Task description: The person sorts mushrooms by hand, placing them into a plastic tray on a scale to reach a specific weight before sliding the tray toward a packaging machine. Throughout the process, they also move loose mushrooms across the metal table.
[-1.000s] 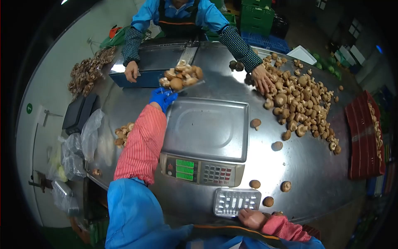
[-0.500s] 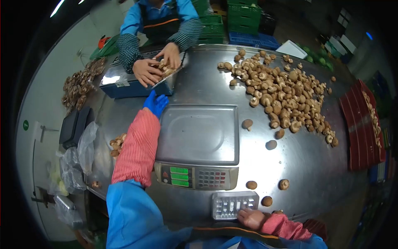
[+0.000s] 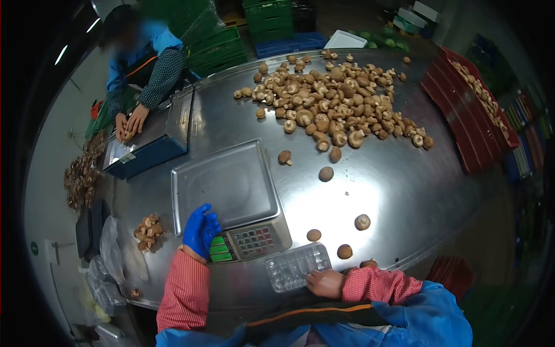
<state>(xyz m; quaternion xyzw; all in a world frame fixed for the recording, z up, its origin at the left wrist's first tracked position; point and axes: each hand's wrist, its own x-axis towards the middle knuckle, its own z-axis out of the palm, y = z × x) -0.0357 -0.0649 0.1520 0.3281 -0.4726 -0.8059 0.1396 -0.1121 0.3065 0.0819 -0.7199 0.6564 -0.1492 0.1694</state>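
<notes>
My left hand [image 3: 202, 231], in a blue glove, is over the near left corner of the weighing scale [image 3: 231, 185], partly covering its green display. Its fingers are loosely bent and apart, with nothing visible in them. A clear plastic tray [image 3: 295, 265] lies on the steel table in front of the scale. My bare right hand [image 3: 325, 284] grips the tray's right edge, the fingertips reaching over its rim. No mushrooms show in the tray. Beside that hand lie a few loose shiitake mushrooms [image 3: 344, 251].
A large mushroom heap [image 3: 341, 98] spreads across the steel table [image 3: 393, 191]. At the right stands a red crate [image 3: 468, 115] holding mushrooms. Across the table, a co-worker's hands [image 3: 132, 122] are at a blue-sided metal box [image 3: 150, 156]. Plastic bags [image 3: 110, 248] and a small mushroom pile [image 3: 148, 232] are at left.
My left hand has drawn back from near the co-worker's box to the scale's front corner. The view has turned right. My right hand stays at the tray, which now sits at a tilt in view.
</notes>
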